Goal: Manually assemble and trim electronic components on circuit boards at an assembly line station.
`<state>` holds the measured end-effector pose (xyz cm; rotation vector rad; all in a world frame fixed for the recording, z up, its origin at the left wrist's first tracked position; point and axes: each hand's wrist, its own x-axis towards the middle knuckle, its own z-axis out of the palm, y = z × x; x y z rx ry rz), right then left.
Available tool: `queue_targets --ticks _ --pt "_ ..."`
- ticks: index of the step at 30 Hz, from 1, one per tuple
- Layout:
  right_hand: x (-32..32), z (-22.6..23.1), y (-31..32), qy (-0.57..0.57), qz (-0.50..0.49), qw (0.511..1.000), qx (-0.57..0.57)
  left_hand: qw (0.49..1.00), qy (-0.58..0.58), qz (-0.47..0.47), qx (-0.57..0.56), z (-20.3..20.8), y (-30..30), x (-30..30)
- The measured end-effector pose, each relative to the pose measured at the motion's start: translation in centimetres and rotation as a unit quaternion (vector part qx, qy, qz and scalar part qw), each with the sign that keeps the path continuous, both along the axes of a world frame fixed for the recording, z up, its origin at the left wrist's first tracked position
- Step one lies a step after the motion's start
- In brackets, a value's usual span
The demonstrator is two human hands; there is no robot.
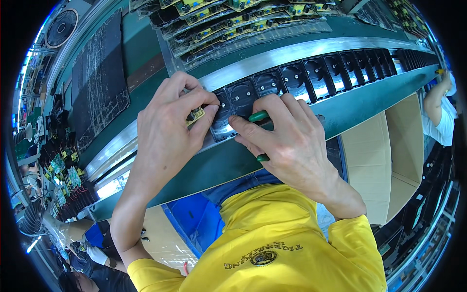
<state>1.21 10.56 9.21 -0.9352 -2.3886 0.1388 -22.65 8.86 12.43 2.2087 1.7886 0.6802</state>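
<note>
My left hand [168,119] pinches a small yellow circuit board [195,116] between thumb and fingers, at the left end of a row of black plastic housings [296,80]. The nearest open housing [222,129] lies between my two hands, and my left fingertips are at its upper edge. My right hand [294,138] is closed around a tool with green handles [259,116], probably pliers or cutters; its head is hidden. The right index fingertip reaches over that housing's right side. Small metal screws or pins show inside several housings.
Beyond the metal rail [272,52] stand stacked trays of circuit boards [233,29]. A worn black sheet [99,78] lies left, near wired boards [63,177]. An open cardboard box [369,160] is at the right. Co-workers are at far right [440,109] and lower left [104,272].
</note>
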Motion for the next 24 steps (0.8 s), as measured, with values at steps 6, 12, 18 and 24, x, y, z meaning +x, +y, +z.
queue_targets --ticks 6,12,18,24 --pt "0.1 0.2 0.0 -0.007 0.003 1.0 -0.003 1.0 0.027 0.004 -0.01 0.4 0.2 1.0" --pt "-0.4 3.1 0.6 0.132 0.067 0.978 -0.148 0.995 0.082 -0.004 0.049 0.0 0.1 1.1" --pt "-4.9 5.7 3.6 0.589 0.179 0.664 -0.425 0.996 0.081 0.005 0.025 0.2 -0.5 0.8" --pt "-8.6 3.2 5.4 0.588 0.151 0.687 -0.399 0.995 0.098 0.018 0.005 0.2 -0.4 1.0"
